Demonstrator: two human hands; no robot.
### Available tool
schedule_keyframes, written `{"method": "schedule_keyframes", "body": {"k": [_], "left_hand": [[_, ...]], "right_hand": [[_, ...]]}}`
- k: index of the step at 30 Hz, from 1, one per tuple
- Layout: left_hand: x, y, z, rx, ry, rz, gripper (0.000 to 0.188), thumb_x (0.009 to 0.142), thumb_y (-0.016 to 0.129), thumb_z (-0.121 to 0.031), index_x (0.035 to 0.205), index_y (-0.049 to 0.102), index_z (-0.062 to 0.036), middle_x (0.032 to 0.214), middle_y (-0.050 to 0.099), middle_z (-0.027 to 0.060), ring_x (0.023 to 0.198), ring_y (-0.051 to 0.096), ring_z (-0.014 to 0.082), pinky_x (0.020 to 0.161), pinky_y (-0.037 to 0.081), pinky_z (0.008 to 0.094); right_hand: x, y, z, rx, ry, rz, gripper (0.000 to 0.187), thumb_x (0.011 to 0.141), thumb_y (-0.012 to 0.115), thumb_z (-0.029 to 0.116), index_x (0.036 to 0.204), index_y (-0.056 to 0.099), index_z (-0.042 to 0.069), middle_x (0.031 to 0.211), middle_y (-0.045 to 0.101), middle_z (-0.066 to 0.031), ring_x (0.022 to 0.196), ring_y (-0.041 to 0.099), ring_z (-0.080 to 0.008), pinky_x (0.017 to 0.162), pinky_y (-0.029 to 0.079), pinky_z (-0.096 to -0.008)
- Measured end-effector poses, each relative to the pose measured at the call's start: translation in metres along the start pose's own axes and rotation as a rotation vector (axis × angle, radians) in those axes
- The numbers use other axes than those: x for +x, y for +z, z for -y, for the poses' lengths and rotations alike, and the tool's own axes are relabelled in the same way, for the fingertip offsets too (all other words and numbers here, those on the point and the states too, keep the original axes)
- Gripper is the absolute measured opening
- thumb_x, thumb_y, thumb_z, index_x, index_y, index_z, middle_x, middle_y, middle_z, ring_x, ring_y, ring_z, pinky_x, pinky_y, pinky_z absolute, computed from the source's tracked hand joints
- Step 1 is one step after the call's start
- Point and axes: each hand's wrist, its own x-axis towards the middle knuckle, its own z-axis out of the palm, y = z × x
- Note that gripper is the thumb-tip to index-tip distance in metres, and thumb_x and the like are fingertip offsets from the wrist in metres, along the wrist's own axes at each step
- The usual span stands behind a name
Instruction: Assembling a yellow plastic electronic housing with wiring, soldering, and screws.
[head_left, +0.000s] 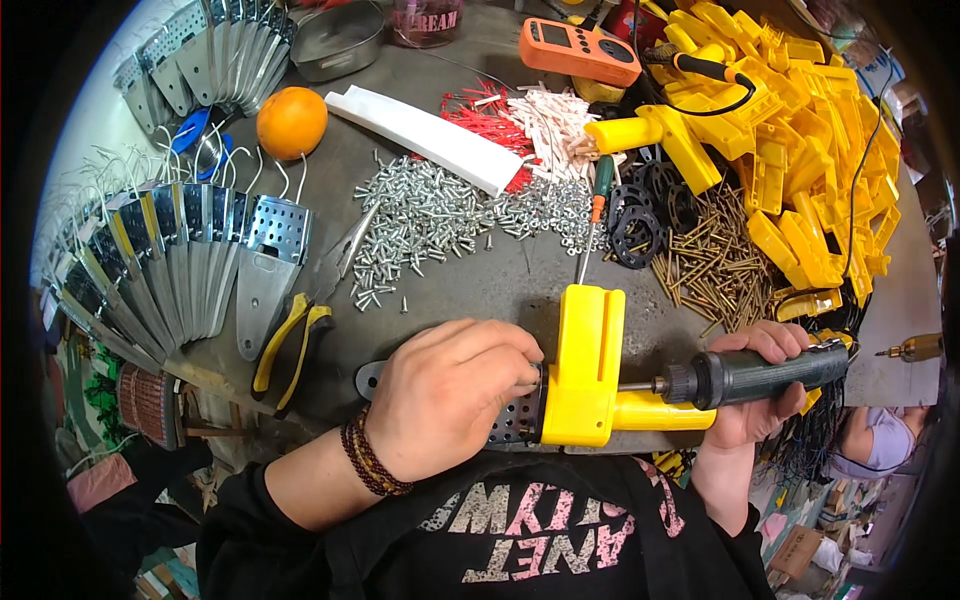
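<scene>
My left hand is closed over a perforated metal plate, its fingertips at the left edge of a yellow plastic housing. The plate's rounded end shows left of the hand; the middle is hidden under the palm. In my right hand lies a dark electric screwdriver, held level with fingers wrapped round its body. Its shaft points left and meets the right side of the housing; the tip is out of sight. A yellow handle part extends right from the housing, below the shaft.
Silver screws, small nuts and brass-coloured screws lie beyond my hands. Yellow-handled pliers and fanned metal plates are left. A screwdriver, orange multimeter and heaped yellow housings sit farther back.
</scene>
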Motion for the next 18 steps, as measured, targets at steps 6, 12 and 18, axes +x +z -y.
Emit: {"method": "schedule_keyframes", "body": {"k": [6, 12, 18], "left_hand": [[-0.007, -0.002, 0.000, -0.001, 0.020, -0.046, 0.021, 0.070, 0.074, 0.002, 0.088, 0.065, -0.0039, 0.100, 0.068, 0.0108, 0.091, 0.065, 0.0307, 0.078, 0.052, 0.0384], [-0.068, -0.073, -0.017, 0.725, -0.250, -0.200, 0.035, 0.068, 0.079, -0.017, 0.096, 0.061, -0.0053, 0.112, 0.059, 0.0131, 0.099, 0.055, 0.0345, 0.092, 0.039, 0.0429], [-0.117, -0.069, -0.008, 1.085, -0.410, -0.228, 0.029, 0.077, 0.072, -0.015, 0.096, 0.057, -0.0002, 0.119, 0.056, 0.0188, 0.108, 0.054, 0.0354, 0.093, 0.040, 0.0457]], "right_hand": [[-0.002, 0.002, 0.001, -0.022, -0.008, -0.127, 0.067, 0.071, 0.081, 0.002, 0.128, 0.053, 0.022, 0.104, 0.053, 0.0085, 0.098, 0.052, -0.0095, 0.107, 0.030, -0.0413], [-0.002, -0.001, 0.006, -0.086, -0.021, -0.077, 0.067, 0.071, 0.083, 0.004, 0.128, 0.053, 0.023, 0.105, 0.052, 0.0079, 0.100, 0.051, -0.0099, 0.107, 0.031, -0.0413], [0.003, -0.007, 0.006, -0.055, 0.001, -0.072, 0.066, 0.074, 0.079, 0.003, 0.130, 0.050, 0.021, 0.107, 0.051, 0.0056, 0.100, 0.051, -0.0111, 0.109, 0.030, -0.0422]]}}
